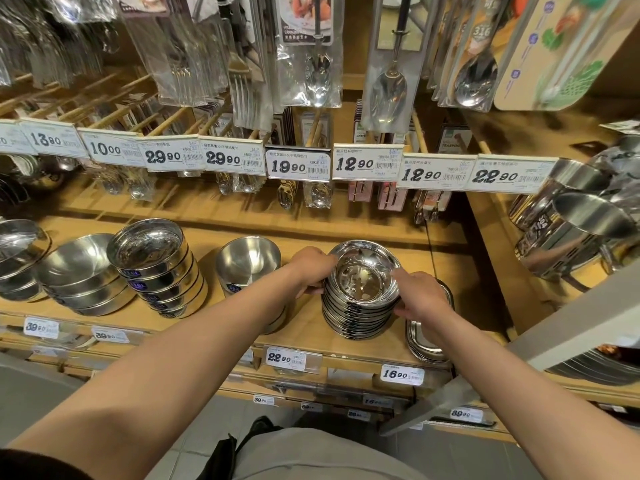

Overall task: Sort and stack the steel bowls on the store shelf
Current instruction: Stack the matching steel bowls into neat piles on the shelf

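Observation:
A tall stack of shallow steel bowls (360, 306) stands on the wooden shelf (304, 327), right of the middle. My left hand (313, 270) grips the stack's left side near the top, fingers curled round the rims. My right hand (420, 294) holds the right side the same way. The top bowl (363, 271) is shiny and tilts slightly toward me. Left of my left arm stands a deeper steel bowl (247, 263) on others. Further left are a stack of straight-walled bowls (156, 268) with blue stickers and a stack of wide bowls (81, 275).
Oblong steel trays (424, 341) are stacked just right of the held stack, partly under my right wrist. Packaged spoons and forks hang above behind a row of price tags (298, 164). Steel pots (571, 230) sit on a side shelf at right.

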